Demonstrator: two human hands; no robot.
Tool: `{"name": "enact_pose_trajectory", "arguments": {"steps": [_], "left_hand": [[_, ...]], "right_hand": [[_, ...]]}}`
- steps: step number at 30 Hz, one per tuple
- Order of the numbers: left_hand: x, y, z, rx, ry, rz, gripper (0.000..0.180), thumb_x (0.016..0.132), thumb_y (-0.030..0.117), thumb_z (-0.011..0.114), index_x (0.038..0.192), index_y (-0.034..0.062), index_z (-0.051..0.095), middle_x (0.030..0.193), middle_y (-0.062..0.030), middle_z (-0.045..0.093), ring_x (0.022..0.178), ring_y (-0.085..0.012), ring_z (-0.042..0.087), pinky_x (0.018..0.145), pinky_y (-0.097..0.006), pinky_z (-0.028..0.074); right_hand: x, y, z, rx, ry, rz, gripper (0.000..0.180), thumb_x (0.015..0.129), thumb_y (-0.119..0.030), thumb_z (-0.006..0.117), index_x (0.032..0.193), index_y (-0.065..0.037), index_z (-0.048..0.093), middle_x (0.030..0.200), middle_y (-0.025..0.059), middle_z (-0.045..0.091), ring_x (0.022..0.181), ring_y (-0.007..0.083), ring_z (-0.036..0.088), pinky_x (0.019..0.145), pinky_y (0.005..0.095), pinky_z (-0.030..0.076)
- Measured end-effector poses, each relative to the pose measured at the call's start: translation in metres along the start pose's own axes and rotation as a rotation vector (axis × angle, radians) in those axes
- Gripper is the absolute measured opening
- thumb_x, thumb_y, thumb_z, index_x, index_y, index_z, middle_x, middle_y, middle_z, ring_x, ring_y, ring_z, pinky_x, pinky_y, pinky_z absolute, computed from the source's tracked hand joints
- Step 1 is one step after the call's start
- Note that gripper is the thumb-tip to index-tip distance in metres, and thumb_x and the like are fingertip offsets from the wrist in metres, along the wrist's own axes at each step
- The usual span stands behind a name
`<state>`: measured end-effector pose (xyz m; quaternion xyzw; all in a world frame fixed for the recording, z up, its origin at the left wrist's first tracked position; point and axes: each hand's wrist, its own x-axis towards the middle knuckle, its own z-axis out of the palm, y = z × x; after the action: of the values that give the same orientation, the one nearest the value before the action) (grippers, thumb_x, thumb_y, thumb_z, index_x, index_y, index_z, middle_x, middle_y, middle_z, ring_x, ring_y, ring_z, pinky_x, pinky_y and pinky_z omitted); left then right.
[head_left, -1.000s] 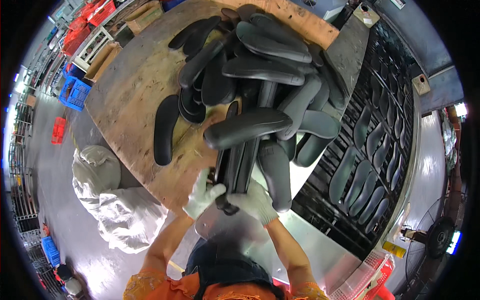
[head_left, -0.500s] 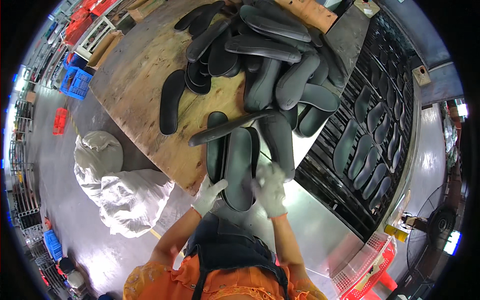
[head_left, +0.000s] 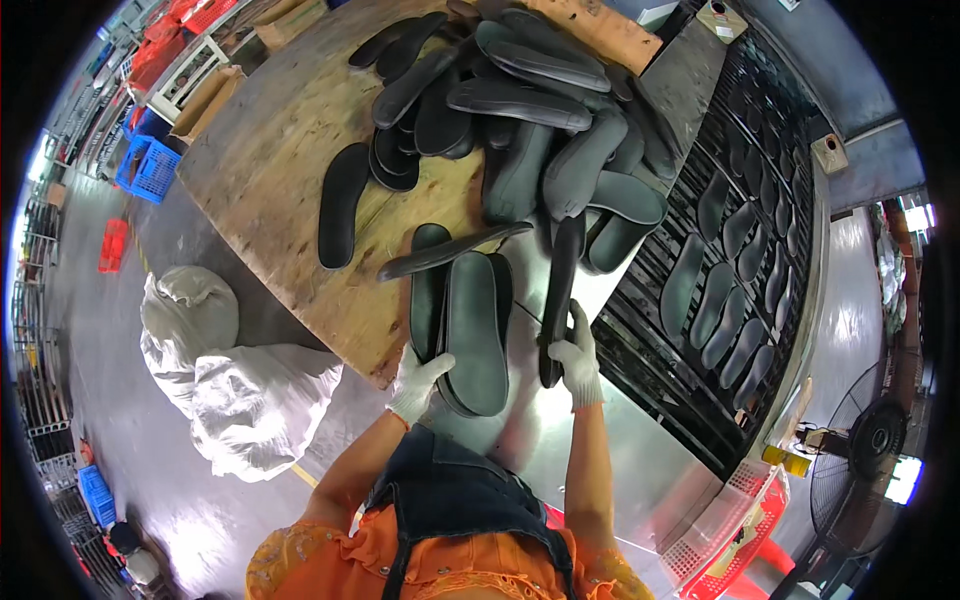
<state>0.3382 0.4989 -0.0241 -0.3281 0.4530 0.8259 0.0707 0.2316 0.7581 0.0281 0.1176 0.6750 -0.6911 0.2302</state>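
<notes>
head fisheye | faces down | near left grip [head_left: 417,382], right grip [head_left: 579,368]

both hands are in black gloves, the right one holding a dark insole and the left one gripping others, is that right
Not quite: the gloves are white, not black, as the head view shows on both hands. The rest stands: the right hand holds a dark insole, and the left hand grips others.

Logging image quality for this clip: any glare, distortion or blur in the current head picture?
Head view: glare whitens parts of the metal surface near the right hand; head view: fisheye distortion bows straight edges toward the dark rim; head view: that hand and the left hand look fairly sharp.
</notes>
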Motion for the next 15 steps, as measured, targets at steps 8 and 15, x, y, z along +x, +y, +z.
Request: {"name": "enact_pose_trajectory", "arguments": {"steps": [8, 15], "left_hand": [[0.013, -0.001, -0.004, -0.037, -0.056, 0.019, 0.060, 0.082, -0.006, 0.074, 0.135, 0.0089, 0.052, 0.118, -0.0057, 0.066, 0.101, -0.0187, 0.067, 0.083, -0.037, 0.060], [0.012, 0.008, -0.011, 0.011, -0.062, -0.037, 0.061, 0.083, -0.008, 0.071, 0.138, 0.0103, 0.052, 0.118, -0.0046, 0.068, 0.098, -0.0182, 0.068, 0.085, -0.037, 0.059]], "right_hand": [[-0.008, 0.046, 0.026, 0.107, 0.008, -0.240, 0.084, 0.067, -0.003, 0.051, 0.150, 0.001, 0.037, 0.120, 0.0142, 0.063, 0.106, 0.0226, 0.063, 0.097, 0.0325, 0.049], [-0.008, 0.030, 0.041, -0.392, -0.066, 0.016, 0.068, 0.071, -0.007, 0.071, 0.137, -0.003, 0.052, 0.109, 0.0067, 0.066, 0.099, 0.0183, 0.060, 0.092, 0.0325, 0.048]]}}
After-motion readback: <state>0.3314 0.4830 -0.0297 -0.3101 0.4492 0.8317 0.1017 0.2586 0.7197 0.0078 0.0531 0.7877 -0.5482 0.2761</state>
